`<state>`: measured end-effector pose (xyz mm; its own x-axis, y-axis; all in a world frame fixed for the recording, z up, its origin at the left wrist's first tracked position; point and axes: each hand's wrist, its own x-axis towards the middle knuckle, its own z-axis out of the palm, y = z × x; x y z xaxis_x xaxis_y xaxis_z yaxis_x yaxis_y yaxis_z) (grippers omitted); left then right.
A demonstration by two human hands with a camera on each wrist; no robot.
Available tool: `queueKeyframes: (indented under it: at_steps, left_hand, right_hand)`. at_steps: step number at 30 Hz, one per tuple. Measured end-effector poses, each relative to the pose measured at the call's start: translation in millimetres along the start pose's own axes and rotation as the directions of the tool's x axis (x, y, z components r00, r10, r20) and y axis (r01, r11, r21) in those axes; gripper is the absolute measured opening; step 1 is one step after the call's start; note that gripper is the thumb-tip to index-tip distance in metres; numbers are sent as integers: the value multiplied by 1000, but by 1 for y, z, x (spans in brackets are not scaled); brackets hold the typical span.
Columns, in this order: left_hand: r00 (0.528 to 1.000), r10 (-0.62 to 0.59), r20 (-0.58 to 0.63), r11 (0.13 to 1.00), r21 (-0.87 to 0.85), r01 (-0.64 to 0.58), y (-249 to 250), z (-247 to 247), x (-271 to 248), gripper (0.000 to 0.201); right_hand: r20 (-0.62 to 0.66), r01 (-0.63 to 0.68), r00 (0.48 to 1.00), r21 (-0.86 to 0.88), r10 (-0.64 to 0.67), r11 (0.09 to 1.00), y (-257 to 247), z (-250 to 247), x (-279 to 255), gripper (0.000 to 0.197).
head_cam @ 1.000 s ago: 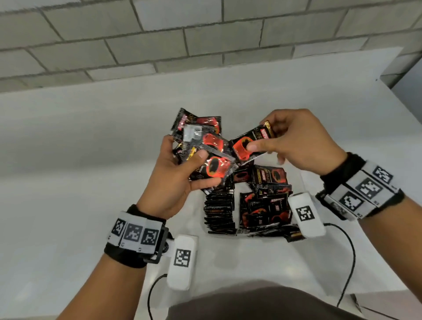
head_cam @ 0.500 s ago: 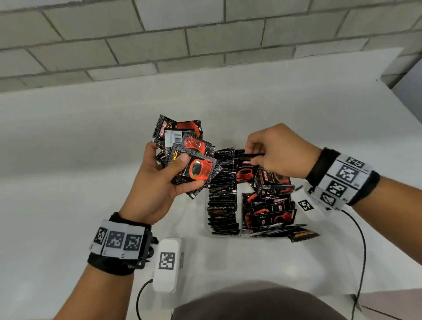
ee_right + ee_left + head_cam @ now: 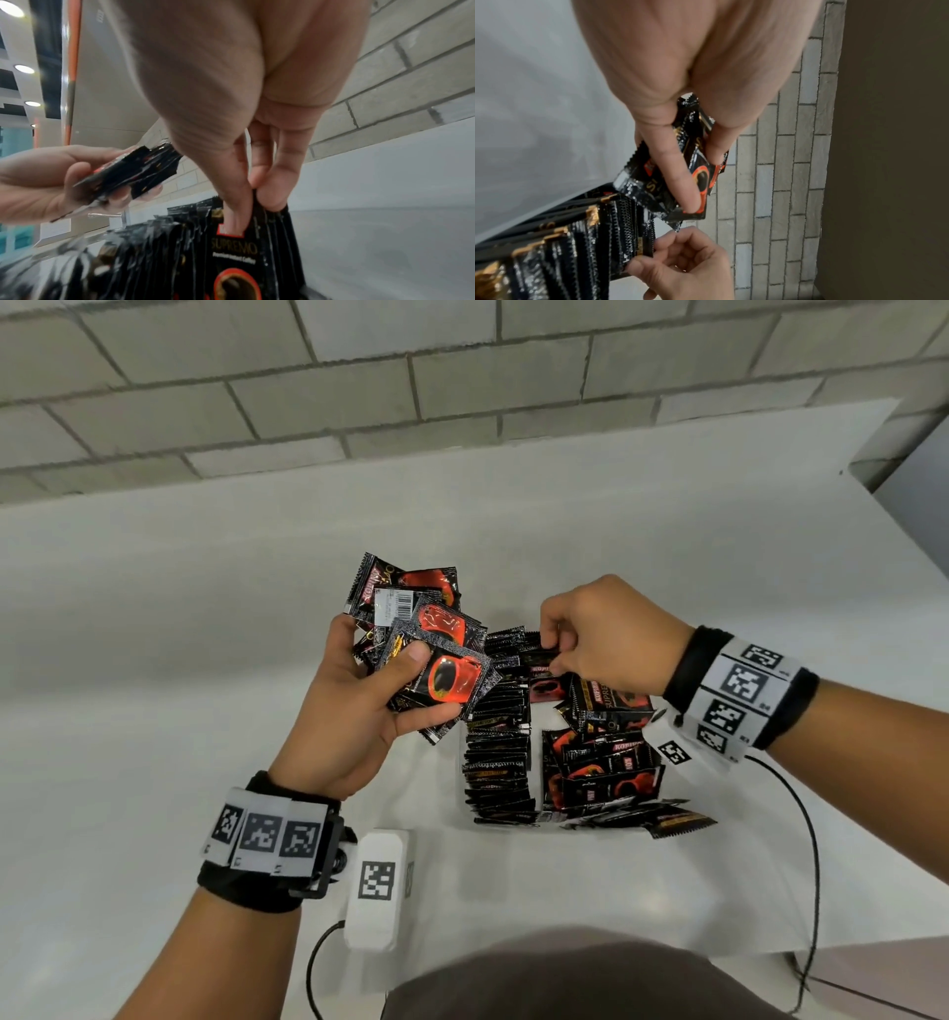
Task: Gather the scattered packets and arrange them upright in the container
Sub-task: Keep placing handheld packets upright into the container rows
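Left hand (image 3: 354, 711) gripped a fanned stack of packets (image 3: 426, 649), thumb pressed on the top one, held up just left of the container (image 3: 513, 829). Right hand (image 3: 606, 634) pinched the top edge of one packet (image 3: 239, 249) between thumb and fingers, standing upright at the far end of the row of packets (image 3: 498, 752) inside the container. More packets (image 3: 601, 762) lay loose in its right half

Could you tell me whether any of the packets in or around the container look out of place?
Yes. The left row of packets stands upright, but the right-side packets lean and overlap, and one packet pokes out flat at the near right corner of the container.
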<state>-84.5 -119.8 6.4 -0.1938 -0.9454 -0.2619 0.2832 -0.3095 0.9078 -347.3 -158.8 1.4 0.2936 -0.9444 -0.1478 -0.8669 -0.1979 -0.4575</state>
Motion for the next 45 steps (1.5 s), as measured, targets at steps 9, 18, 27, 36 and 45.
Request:
queueKeyframes:
  at_steps: [9,18,27,36,45]
  left_hand:
    - [999,-42,25,999,21,41,2,10,-2,45]
    - [990,-91,107,996,0,92,0,42,-3,39]
    - [988,-123,98,988,-82,131,-7,43,-2,37]
    - [994,-83,77,987,-132,93,-7,40,1,38]
    - [998,-56,14,991,-117,57,-5,24,1,42]
  right_hand:
    - [-70,-16,997,34,18,999,-10,-30,-4,31]
    - [-139,42,990,471,26,881,-55,-27,-43,44]
    - [-15,-39,998,534,55,845,-36,-28,-54,69]
    - [-103,-51,990,406,101,912,-27,-34,-54,54]
    - [-109,-68,975,676,191,734,-16,-36,-50,12]
